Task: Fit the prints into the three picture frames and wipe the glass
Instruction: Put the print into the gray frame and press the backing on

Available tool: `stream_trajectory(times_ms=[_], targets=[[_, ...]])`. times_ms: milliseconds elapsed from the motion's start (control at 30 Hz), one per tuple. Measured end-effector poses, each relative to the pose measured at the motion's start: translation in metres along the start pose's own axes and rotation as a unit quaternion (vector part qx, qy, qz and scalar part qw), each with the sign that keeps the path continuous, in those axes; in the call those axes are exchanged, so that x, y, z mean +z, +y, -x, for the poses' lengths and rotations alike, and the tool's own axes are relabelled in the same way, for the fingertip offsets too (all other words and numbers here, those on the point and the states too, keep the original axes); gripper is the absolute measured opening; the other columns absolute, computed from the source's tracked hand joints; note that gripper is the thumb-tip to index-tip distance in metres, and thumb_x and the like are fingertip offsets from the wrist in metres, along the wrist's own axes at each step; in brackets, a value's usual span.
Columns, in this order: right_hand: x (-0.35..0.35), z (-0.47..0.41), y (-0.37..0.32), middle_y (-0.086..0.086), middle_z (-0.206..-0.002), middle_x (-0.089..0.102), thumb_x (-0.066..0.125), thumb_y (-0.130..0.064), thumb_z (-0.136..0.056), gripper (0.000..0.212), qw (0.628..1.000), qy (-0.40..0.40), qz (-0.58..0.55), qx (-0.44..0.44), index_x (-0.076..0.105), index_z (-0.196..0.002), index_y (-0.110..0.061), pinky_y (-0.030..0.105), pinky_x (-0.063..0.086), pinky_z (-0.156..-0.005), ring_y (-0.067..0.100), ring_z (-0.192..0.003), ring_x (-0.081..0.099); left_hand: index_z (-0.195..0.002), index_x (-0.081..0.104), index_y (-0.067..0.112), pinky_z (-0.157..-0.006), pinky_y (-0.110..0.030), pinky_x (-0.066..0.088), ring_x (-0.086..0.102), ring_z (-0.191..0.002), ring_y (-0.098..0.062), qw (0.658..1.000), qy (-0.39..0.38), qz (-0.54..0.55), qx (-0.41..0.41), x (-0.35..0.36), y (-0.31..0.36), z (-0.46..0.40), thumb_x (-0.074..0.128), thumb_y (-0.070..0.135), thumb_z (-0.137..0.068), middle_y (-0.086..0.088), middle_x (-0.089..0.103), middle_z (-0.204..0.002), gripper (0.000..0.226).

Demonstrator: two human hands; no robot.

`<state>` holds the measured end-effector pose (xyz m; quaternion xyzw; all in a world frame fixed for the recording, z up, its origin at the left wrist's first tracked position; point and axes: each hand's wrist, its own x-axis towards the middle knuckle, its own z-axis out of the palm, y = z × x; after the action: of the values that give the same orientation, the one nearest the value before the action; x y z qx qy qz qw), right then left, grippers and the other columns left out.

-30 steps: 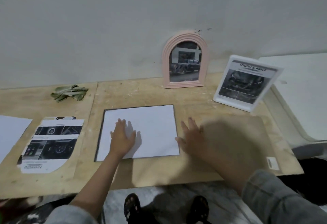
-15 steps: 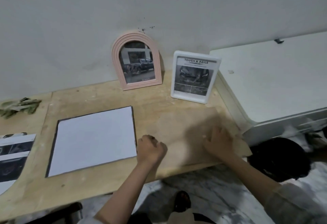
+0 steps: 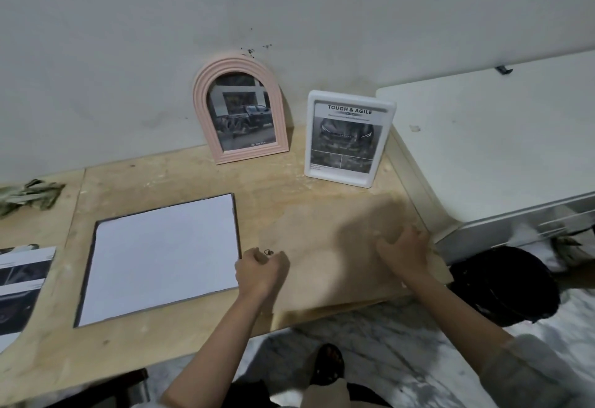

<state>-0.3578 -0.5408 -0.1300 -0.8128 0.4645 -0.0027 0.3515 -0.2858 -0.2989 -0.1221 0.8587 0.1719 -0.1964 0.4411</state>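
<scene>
The brown backing board point(image 3: 325, 246) lies flat beside the face-down black frame point(image 3: 161, 256). My right hand point(image 3: 404, 251) curls over the board's right edge, gripping it; my left hand point(image 3: 260, 271), fisted, pinches its small metal hanger point(image 3: 268, 251).

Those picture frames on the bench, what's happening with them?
A person is framing prints. The pink arched frame and the white frame stand at the wall, already filled. A third frame lies flat, a white sheet on it. Both hands hold the brown backing board: the left hand grips its left edge, the right hand its right corner. A cloth waits far left.
</scene>
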Motion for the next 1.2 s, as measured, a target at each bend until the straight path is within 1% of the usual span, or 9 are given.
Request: stream_trajectory(times_ms=[67, 133, 167, 233, 300, 500, 767, 1000, 1200], targets=[[0.000, 0.004, -0.003, 0.019, -0.133, 0.032, 0.065, -0.040, -0.080, 0.072, 1.000, 0.006, -0.002, -0.004, 0.038, -0.133, 0.000, 0.038, 0.041, -0.091, 0.037, -0.114, 0.042, -0.082, 0.057, 0.008, -0.059, -0.028, 0.044, 0.051, -0.070, -0.018, 1.000, -0.002, 0.023, 0.007, -0.006, -0.003, 0.000, 0.063, 0.028, -0.078, -0.012, 0.056, -0.089, 0.021], [0.000, 0.009, -0.008, 0.018, -0.131, 0.032, 0.064, -0.037, -0.082, 0.066, 1.000, 0.004, 0.003, -0.012, 0.039, -0.131, -0.001, 0.036, 0.040, -0.087, 0.035, -0.112, 0.043, -0.111, 0.061, 0.009, -0.077, -0.033, 0.049, 0.057, -0.083, -0.021, 0.999, 0.004, 0.043, 0.004, -0.013, -0.004, -0.001, 0.060, 0.033, -0.075, -0.011, 0.059, -0.102, 0.044], [0.001, 0.012, -0.012, 0.018, -0.131, 0.032, 0.064, -0.035, -0.082, 0.063, 1.000, -0.001, 0.007, -0.015, 0.040, -0.130, -0.001, 0.035, 0.039, -0.084, 0.035, -0.111, 0.043, -0.110, 0.061, 0.009, -0.078, -0.034, 0.048, 0.056, -0.080, -0.020, 0.999, 0.008, 0.053, 0.007, -0.018, -0.005, -0.002, 0.059, 0.031, -0.075, -0.010, 0.059, -0.099, 0.040], [0.007, 0.021, -0.026, 0.018, -0.132, 0.032, 0.062, -0.034, -0.083, 0.063, 0.999, -0.019, 0.017, -0.027, 0.039, -0.131, -0.002, 0.036, 0.039, -0.084, 0.034, -0.112, 0.043, -0.075, 0.054, 0.010, -0.065, -0.028, 0.042, 0.048, -0.063, -0.015, 0.997, 0.016, 0.067, 0.019, -0.034, -0.007, -0.005, 0.058, 0.016, -0.081, -0.005, 0.054, -0.074, 0.009], [0.017, 0.029, -0.041, 0.017, -0.133, 0.033, 0.062, -0.037, -0.082, 0.064, 0.998, -0.034, 0.019, -0.050, 0.040, -0.132, -0.004, 0.039, 0.041, -0.090, 0.034, -0.113, 0.043, -0.066, 0.045, 0.010, -0.054, -0.026, 0.036, 0.045, -0.060, -0.016, 0.997, 0.030, 0.066, 0.025, -0.049, -0.011, -0.010, 0.056, 0.009, -0.081, -0.002, 0.049, -0.066, 0.019], [0.079, 0.078, -0.113, 0.017, -0.135, 0.040, 0.063, -0.032, -0.082, 0.062, 0.988, -0.102, 0.013, -0.113, 0.043, -0.134, -0.005, 0.038, 0.039, -0.099, 0.034, -0.120, 0.044, -0.089, 0.056, 0.006, -0.067, -0.028, 0.039, 0.054, -0.076, -0.022, 0.993, 0.109, 0.038, 0.016, -0.136, -0.041, -0.045, 0.057, 0.017, -0.082, -0.007, 0.058, -0.089, 0.014], [0.161, 0.147, -0.187, 0.015, -0.142, 0.040, 0.061, -0.027, -0.085, 0.067, 0.970, -0.178, 0.013, -0.164, 0.033, -0.142, -0.003, 0.031, 0.031, -0.104, 0.029, -0.130, 0.039, -0.069, 0.049, 0.009, -0.055, -0.029, 0.036, 0.042, -0.061, -0.024, 0.983, 0.183, 0.032, 0.016, -0.245, -0.084, -0.090, 0.056, 0.012, -0.078, -0.005, 0.049, -0.065, 0.012], [0.193, 0.165, -0.207, 0.012, -0.128, 0.051, 0.060, -0.027, -0.085, 0.051, 0.973, -0.183, 0.019, -0.137, 0.044, -0.127, -0.005, 0.029, 0.037, -0.087, 0.026, -0.111, 0.050, -0.092, 0.055, 0.010, -0.074, -0.028, 0.037, 0.053, -0.082, -0.026, 0.991, 0.136, -0.010, 0.012, -0.276, -0.102, -0.118, 0.059, 0.017, -0.082, -0.005, 0.058, -0.088, 0.013], [0.205, 0.163, -0.210, 0.014, -0.152, 0.027, 0.057, -0.042, -0.087, 0.071, 0.980, -0.140, 0.065, -0.127, 0.032, -0.142, -0.004, 0.039, 0.027, -0.111, 0.030, -0.138, 0.028, -0.083, 0.050, 0.017, -0.073, -0.028, 0.036, 0.051, -0.080, -0.025, 0.994, 0.107, -0.012, 0.031, -0.272, -0.107, -0.129, 0.063, 0.019, -0.081, -0.001, 0.054, -0.082, 0.013]])
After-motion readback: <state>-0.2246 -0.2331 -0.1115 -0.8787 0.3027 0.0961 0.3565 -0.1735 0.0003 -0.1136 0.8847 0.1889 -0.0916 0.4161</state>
